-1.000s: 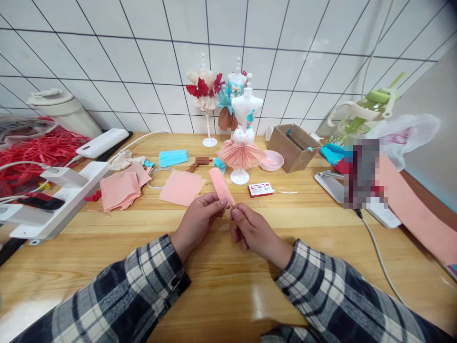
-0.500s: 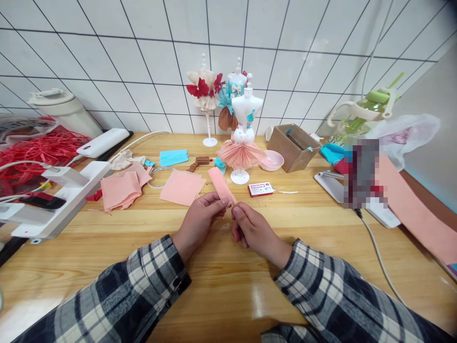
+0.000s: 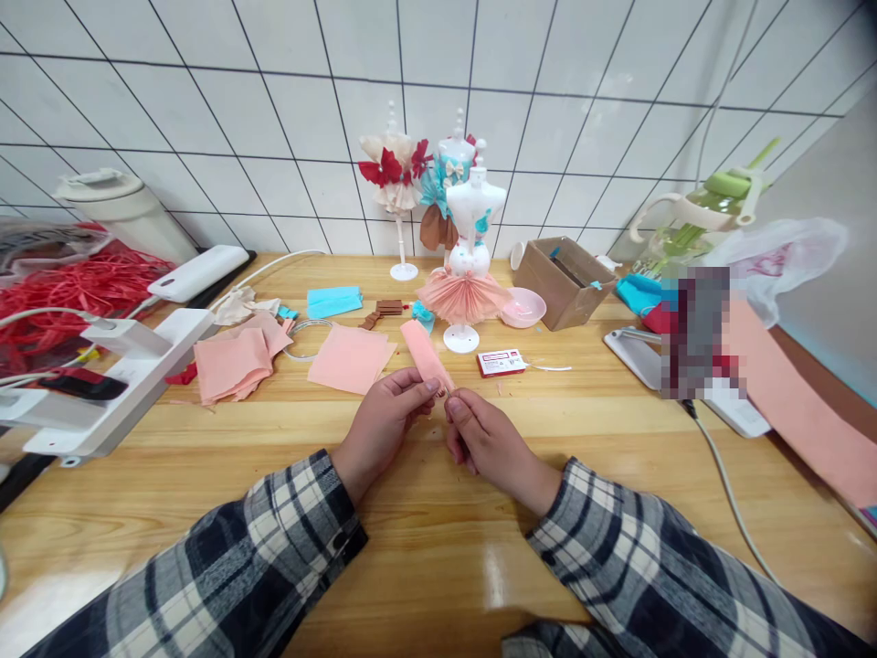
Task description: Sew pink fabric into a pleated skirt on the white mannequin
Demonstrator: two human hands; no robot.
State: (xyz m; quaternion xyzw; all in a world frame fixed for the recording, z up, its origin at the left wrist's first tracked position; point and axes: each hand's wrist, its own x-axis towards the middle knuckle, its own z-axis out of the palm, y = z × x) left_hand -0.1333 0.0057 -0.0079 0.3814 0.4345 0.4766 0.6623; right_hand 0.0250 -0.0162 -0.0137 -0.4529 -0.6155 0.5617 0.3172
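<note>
A narrow folded strip of pink crepe paper (image 3: 424,350) slants up and left from between my two hands. My left hand (image 3: 389,408) pinches its lower left edge between thumb and fingers. My right hand (image 3: 485,429) is closed at the strip's lower right corner, thumb pressed on the fingers. Just beyond stands a small white mannequin (image 3: 475,215) with a pleated pink paper skirt (image 3: 464,297) round its lower part. Flat pink paper squares (image 3: 351,357) lie left of the strip, and a red-and-white staple box (image 3: 501,363) lies to its right.
Two dressed mannequins (image 3: 398,196) stand by the tiled wall. A brown cardboard box (image 3: 558,288) and a pink bowl (image 3: 523,308) are at the back right. At left are a white power strip (image 3: 137,393) and more pink paper (image 3: 237,364). A cable (image 3: 726,493) runs along the right.
Both hands stay nearly in place, still pinching the pink paper strip. The view has shifted very slightly; nothing else visibly differs.
</note>
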